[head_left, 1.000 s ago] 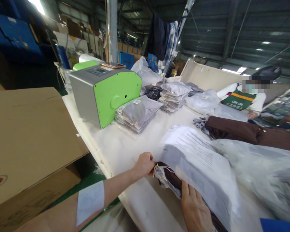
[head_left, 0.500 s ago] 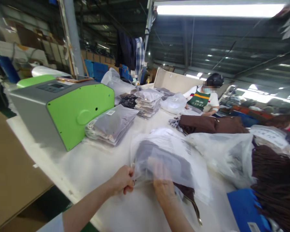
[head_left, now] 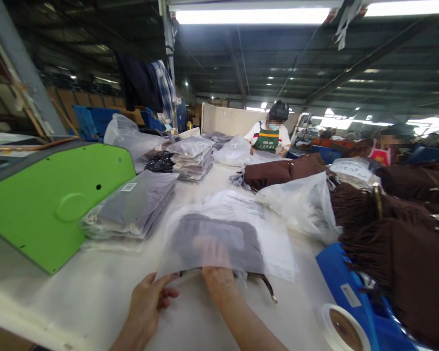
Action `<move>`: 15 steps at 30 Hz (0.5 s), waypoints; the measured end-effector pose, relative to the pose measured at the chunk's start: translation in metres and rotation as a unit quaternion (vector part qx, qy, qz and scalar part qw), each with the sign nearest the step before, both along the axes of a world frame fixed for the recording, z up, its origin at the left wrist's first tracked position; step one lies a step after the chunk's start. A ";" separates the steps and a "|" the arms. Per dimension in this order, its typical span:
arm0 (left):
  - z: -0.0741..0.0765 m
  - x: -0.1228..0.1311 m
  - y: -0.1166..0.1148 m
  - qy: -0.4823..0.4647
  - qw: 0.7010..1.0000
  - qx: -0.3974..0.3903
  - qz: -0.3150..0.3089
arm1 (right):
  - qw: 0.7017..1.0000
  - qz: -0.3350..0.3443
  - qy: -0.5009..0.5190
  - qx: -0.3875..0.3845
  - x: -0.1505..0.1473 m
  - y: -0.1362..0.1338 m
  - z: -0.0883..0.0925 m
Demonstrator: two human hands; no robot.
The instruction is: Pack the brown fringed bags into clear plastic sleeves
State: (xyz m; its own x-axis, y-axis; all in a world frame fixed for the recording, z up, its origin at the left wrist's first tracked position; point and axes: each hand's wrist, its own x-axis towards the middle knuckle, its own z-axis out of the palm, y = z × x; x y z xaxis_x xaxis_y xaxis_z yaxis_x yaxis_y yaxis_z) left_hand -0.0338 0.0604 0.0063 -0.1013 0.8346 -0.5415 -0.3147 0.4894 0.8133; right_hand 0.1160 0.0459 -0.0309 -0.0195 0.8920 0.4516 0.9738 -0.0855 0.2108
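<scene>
A frosted plastic bag (head_left: 171, 243) lies in front of me, with a dark folded fabric item (head_left: 254, 243) showing through it. A brown strap with a metal tip (head_left: 268, 282) sticks out at its near edge. My left hand (head_left: 149, 297) pinches the bag's near left corner between thumb and index finger, the other fingers curled. My right hand (head_left: 215, 263) reaches in through the bag's opening. Its fingers lie stretched out over the dark item, blurred by the plastic. Printed white sheets (head_left: 278, 248) are under and behind the bag.
Left stands a green-sided machine (head_left: 69, 204), beside packed bags (head_left: 131, 204). More stacked packages (head_left: 192, 151) lie farther back. Brown fringed fabric (head_left: 398, 243), a blue bin (head_left: 346, 287) and a tape roll (head_left: 344, 329) are right. A co-worker (head_left: 270, 136) is across the table.
My view has turned right, bringing the tape roll into sight. My right hand remains in the bag. The left hand's index finger has straightened along the bag's edge.
</scene>
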 end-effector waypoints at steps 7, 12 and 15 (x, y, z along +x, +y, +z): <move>-0.002 0.039 -0.018 -0.151 0.981 -0.047 0.110 | 1.000 0.003 0.018 -0.002 0.002 -0.009 0.015; -0.006 0.064 -0.034 -0.183 0.976 -0.051 0.108 | 0.999 0.035 0.012 -0.016 0.012 -0.016 0.022; -0.007 0.075 -0.038 -0.195 0.976 -0.046 0.087 | 0.999 0.038 0.009 -0.022 0.017 -0.017 0.026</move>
State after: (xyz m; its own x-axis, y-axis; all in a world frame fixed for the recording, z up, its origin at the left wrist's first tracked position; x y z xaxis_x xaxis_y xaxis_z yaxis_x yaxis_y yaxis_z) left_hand 0.0409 0.0223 -0.0007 -0.0091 0.7687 -0.6396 -0.6762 0.4665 0.5703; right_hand 0.1326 0.0285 -0.0052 -0.0805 0.9075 0.4123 0.9809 -0.0012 0.1943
